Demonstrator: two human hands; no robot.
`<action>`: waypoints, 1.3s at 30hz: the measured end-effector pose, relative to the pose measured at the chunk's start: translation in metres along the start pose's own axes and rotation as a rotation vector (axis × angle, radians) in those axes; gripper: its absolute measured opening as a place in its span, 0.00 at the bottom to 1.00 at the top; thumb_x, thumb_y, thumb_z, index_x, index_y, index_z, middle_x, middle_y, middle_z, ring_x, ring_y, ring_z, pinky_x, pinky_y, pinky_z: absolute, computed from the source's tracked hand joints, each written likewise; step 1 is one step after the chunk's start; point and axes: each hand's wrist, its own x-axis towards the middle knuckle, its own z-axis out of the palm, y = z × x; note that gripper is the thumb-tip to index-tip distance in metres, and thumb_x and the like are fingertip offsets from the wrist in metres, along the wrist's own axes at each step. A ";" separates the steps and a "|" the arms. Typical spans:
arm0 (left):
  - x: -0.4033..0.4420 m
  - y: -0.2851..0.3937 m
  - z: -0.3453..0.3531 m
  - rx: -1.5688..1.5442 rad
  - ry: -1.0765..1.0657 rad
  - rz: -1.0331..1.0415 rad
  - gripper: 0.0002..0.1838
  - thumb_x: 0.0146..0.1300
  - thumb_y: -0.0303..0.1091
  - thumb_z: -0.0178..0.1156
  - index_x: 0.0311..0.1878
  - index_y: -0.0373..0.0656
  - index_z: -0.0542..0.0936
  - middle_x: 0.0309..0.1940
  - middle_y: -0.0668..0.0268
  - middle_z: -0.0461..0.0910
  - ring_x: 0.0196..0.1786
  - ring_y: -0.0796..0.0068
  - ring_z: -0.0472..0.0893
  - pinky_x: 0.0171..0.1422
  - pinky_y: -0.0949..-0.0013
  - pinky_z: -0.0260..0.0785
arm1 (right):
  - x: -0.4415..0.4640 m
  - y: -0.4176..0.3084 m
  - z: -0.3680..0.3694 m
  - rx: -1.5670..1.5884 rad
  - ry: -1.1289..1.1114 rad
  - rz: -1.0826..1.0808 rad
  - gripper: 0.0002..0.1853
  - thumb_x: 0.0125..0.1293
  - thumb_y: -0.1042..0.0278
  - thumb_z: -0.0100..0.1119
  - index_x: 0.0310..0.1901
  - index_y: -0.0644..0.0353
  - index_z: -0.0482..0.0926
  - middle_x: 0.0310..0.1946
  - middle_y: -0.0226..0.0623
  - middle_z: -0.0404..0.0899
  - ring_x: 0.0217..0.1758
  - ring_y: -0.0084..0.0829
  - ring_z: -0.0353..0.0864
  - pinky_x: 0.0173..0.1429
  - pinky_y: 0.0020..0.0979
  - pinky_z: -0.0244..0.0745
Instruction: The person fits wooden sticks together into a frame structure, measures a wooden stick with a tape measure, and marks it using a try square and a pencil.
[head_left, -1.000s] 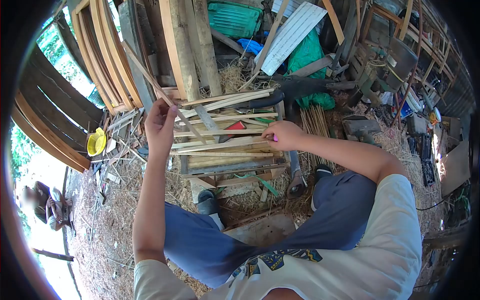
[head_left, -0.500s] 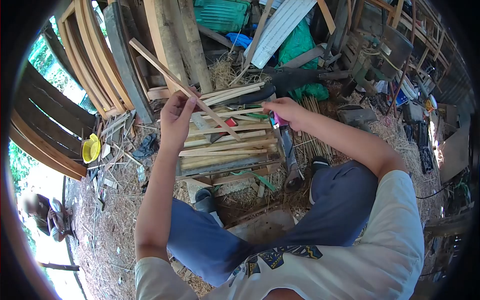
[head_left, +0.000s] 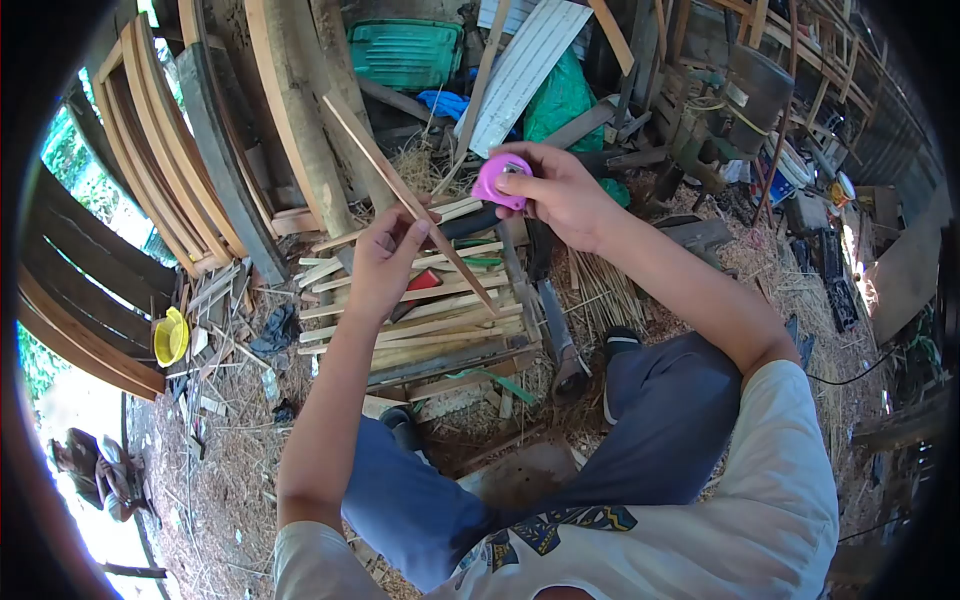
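Pinched in my left hand (head_left: 388, 262) is a thin wooden strip (head_left: 372, 152), tilted from upper left to lower right. My right hand (head_left: 560, 198) grips a pink tape measure (head_left: 500, 181), its case facing me and no drawn-out blade visible. Below both hands stands a low wooden bench (head_left: 455, 368) with several cut wooden strips (head_left: 430, 322) lying across it. A tool with a red part (head_left: 424, 280) lies among those strips, mostly covered. Beside the bench's right end a hand saw (head_left: 556, 325) rests at a slant.
Long curved timber frames (head_left: 170, 150) lean at the left. A yellow bowl (head_left: 171, 337) sits on the shaving-covered ground. Thin sticks (head_left: 610, 290) lie right of the bench. A green crate (head_left: 405, 52) stands at the back. A person (head_left: 95, 470) sits at far left.
My right hand has lifted the tape measure up from near the bench's right end. The strip in my left hand has become steeper. The whole view has shifted slightly.
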 end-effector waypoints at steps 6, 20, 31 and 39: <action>0.004 -0.003 0.025 0.088 -0.123 0.003 0.16 0.77 0.27 0.61 0.65 0.38 0.79 0.49 0.64 0.87 0.50 0.77 0.85 0.59 0.71 0.78 | -0.013 -0.033 0.015 -0.133 0.029 -0.526 0.25 0.69 0.76 0.71 0.64 0.66 0.71 0.50 0.40 0.80 0.47 0.27 0.84 0.48 0.30 0.87; 0.002 -0.001 0.061 0.004 -0.326 0.174 0.12 0.70 0.20 0.67 0.55 0.36 0.84 0.55 0.60 0.85 0.53 0.74 0.86 0.59 0.68 0.81 | -0.033 -0.076 0.010 -0.187 0.068 -0.985 0.29 0.67 0.83 0.71 0.64 0.64 0.66 0.56 0.38 0.72 0.57 0.26 0.80 0.60 0.29 0.81; -0.004 0.002 0.061 0.074 -0.374 0.145 0.14 0.69 0.20 0.67 0.57 0.36 0.85 0.54 0.61 0.85 0.52 0.74 0.86 0.59 0.68 0.82 | -0.034 -0.067 0.011 -0.234 0.022 -0.861 0.28 0.67 0.79 0.72 0.62 0.63 0.65 0.54 0.35 0.70 0.58 0.24 0.77 0.62 0.30 0.78; -0.006 0.003 0.058 0.081 -0.377 0.114 0.13 0.69 0.20 0.67 0.56 0.35 0.84 0.56 0.59 0.85 0.55 0.73 0.85 0.62 0.67 0.82 | -0.036 -0.068 0.014 -0.235 -0.005 -0.861 0.28 0.67 0.80 0.71 0.63 0.63 0.65 0.55 0.38 0.70 0.58 0.26 0.78 0.60 0.31 0.81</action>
